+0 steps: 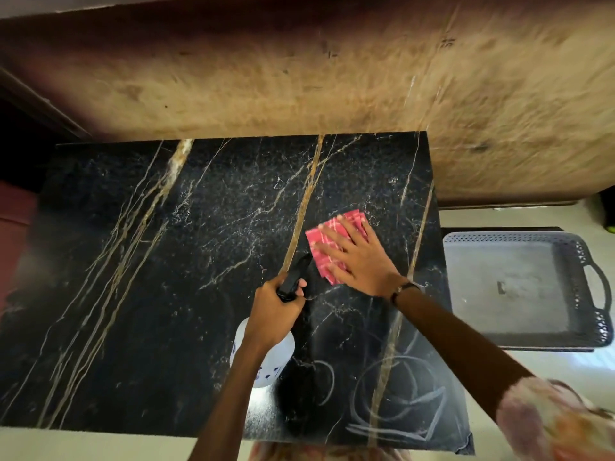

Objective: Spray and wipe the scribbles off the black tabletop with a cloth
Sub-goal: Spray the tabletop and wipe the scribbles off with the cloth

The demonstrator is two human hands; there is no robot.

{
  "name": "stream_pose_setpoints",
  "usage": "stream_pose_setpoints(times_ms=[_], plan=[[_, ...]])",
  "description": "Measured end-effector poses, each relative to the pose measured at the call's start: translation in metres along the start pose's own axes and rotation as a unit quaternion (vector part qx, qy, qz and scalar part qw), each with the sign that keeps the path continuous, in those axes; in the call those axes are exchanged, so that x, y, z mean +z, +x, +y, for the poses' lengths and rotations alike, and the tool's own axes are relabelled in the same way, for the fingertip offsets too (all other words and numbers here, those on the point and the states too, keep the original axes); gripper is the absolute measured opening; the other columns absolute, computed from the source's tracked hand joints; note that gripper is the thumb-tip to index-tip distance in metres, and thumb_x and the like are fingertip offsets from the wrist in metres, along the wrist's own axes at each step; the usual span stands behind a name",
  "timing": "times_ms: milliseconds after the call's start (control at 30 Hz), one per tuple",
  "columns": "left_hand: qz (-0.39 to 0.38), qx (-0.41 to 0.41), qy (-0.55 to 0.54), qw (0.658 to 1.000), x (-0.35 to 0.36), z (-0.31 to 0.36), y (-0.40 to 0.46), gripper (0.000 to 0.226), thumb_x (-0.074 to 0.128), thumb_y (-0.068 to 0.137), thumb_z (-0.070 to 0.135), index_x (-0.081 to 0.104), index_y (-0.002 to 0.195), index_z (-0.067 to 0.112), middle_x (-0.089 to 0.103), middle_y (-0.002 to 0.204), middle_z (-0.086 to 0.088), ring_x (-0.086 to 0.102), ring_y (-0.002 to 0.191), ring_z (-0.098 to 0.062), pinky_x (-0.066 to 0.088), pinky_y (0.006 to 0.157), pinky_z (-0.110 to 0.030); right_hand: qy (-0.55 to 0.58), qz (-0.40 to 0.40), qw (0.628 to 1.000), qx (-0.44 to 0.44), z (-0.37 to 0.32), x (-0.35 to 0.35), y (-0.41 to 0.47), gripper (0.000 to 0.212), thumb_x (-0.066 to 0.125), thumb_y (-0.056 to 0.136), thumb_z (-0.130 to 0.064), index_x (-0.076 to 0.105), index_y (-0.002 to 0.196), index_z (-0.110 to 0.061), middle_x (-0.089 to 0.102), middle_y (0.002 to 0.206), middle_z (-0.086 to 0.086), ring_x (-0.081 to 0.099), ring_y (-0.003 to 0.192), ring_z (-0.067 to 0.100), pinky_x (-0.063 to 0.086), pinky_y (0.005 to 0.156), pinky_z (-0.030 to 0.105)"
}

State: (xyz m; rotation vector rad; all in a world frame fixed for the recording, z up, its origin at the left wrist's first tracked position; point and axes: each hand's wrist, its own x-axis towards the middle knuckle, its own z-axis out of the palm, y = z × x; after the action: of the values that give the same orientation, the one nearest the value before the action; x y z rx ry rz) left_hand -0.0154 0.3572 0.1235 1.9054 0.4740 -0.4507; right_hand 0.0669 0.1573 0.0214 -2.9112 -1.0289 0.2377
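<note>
Spray bottle in one hand, cloth under the other, on the black tabletop [139, 261].

Her left hand [271, 314] grips the white spray bottle [266, 361] by its black trigger head; blue print unreadable. Right hand [357, 261], fingers spread, presses the red cloth [321, 237] flat beyond the chalk scribbles [399, 394].

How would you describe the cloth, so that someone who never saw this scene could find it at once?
Start from the black marble-patterned tabletop with gold veins and go toward its right edge, near the grey plastic tray. There the right hand lies flat on the cloth. It is the only red thing on the tabletop, a folded checked square, unlike the white spray bottle in the left hand.
</note>
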Motion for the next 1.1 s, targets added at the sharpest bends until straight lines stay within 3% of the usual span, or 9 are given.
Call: stream_pose_setpoints(times_ms=[100, 233, 367, 500, 633, 700, 900, 1000, 1100], plan=[[0.012, 0.0, -0.008, 1.0, -0.005, -0.001, 0.0, 0.024, 0.058, 0.084, 0.003, 0.067, 0.08, 0.025, 0.06, 0.069, -0.013, 0.039, 0.042, -0.007, 0.036, 0.049, -0.028, 0.002, 0.023, 1.0, -0.018, 0.03, 0.005, -0.039, 0.054, 0.025, 0.096, -0.054, 0.016, 0.148, -0.04, 0.022, 0.157, 0.0, 0.014, 0.147, 0.03, 0.012, 0.115, 0.063], [0.024, 0.002, -0.018, 1.0, -0.011, -0.004, 0.001, 0.023, 0.059, 0.084, 0.004, 0.067, 0.08, 0.025, 0.059, 0.068, -0.013, 0.036, 0.041, -0.008, 0.035, 0.047, -0.026, 0.033, 0.02, 0.994, 0.102, 0.062, -0.009, -0.022, 0.055, 0.028, 0.093, -0.054, 0.021, 0.146, -0.041, 0.028, 0.156, 0.001, 0.018, 0.145, 0.031, 0.016, 0.11, 0.07], [0.03, 0.006, -0.015, 0.999, -0.011, -0.008, -0.002, 0.021, 0.059, 0.084, 0.003, 0.068, 0.08, 0.022, 0.059, 0.067, -0.017, 0.037, 0.043, -0.009, 0.035, 0.047, -0.024, 0.057, -0.011, 0.982, 0.181, 0.036, -0.02, 0.04, 0.061, 0.007, 0.09, -0.06, 0.016, 0.148, -0.042, 0.011, 0.16, -0.003, 0.003, 0.147, 0.033, -0.003, 0.111, 0.068], [0.034, 0.004, -0.015, 0.999, -0.007, -0.011, -0.007, 0.019, 0.06, 0.084, 0.004, 0.069, 0.083, 0.02, 0.057, 0.06, -0.007, 0.039, 0.049, -0.017, 0.037, 0.051, -0.031, 0.024, -0.017, 0.995, 0.097, -0.026, -0.015, 0.055, 0.057, 0.007, 0.094, -0.056, 0.017, 0.148, -0.041, 0.011, 0.16, -0.003, 0.001, 0.147, 0.035, -0.003, 0.112, 0.068], [0.032, 0.0, -0.011, 0.999, -0.002, -0.012, -0.012, 0.01, 0.062, 0.083, 0.006, 0.066, 0.078, 0.014, 0.05, 0.052, -0.001, 0.038, 0.05, -0.018, 0.035, 0.053, -0.031, 0.047, 0.008, 0.999, -0.025, -0.058, -0.003, 0.004, 0.051, 0.023, 0.096, -0.051, 0.047, 0.136, -0.032, 0.029, 0.155, -0.001, 0.017, 0.145, 0.036, 0.013, 0.112, 0.067], [0.031, -0.001, -0.016, 0.999, 0.0, -0.012, -0.016, 0.012, 0.061, 0.083, 0.005, 0.068, 0.082, 0.015, 0.052, 0.05, 0.006, 0.039, 0.045, -0.013, 0.035, 0.05, -0.028, 0.026, 0.018, 0.999, -0.036, -0.045, 0.007, -0.033, 0.051, 0.024, 0.096, -0.053, 0.034, 0.143, -0.037, 0.029, 0.154, -0.001, 0.018, 0.145, 0.033, 0.013, 0.114, 0.063], [0.032, 0.002, -0.028, 0.999, 0.007, -0.01, -0.026, 0.02, 0.06, 0.085, 0.005, 0.069, 0.083, 0.022, 0.058, 0.064, -0.004, 0.043, 0.051, -0.019, 0.037, 0.051, -0.03, 0.042, 0.01, 0.992, 0.116, 0.032, -0.001, -0.067, 0.054, 0.028, 0.093, -0.054, 0.024, 0.145, -0.04, 0.031, 0.155, 0.001, 0.018, 0.145, 0.03, 0.011, 0.114, 0.064], [0.035, -0.002, -0.032, 0.999, 0.012, -0.013, -0.03, 0.018, 0.06, 0.085, 0.006, 0.069, 0.085, 0.021, 0.06, 0.066, -0.004, 0.044, 0.05, -0.017, 0.038, 0.051, -0.029, 0.074, 0.008, 0.972, 0.222, 0.02, -0.007, -0.028, 0.057, 0.015, 0.092, -0.058, 0.019, 0.147, -0.041, 0.012, 0.159, -0.004, 0.005, 0.147, 0.031, -0.002, 0.112, 0.064], [0.038, -0.006, -0.022, 0.999, 0.019, -0.015, -0.035, 0.018, 0.061, 0.084, 0.01, 0.07, 0.085, 0.025, 0.062, 0.067, -0.004, 0.046, 0.05, -0.018, 0.04, 0.055, -0.032, 0.066, -0.008, 0.976, 0.206, -0.02, -0.007, -0.001, 0.059, 0.006, 0.093, -0.059, 0.016, 0.148, -0.042, 0.004, 0.158, -0.005, -0.001, 0.147, 0.033, -0.007, 0.111, 0.067]])
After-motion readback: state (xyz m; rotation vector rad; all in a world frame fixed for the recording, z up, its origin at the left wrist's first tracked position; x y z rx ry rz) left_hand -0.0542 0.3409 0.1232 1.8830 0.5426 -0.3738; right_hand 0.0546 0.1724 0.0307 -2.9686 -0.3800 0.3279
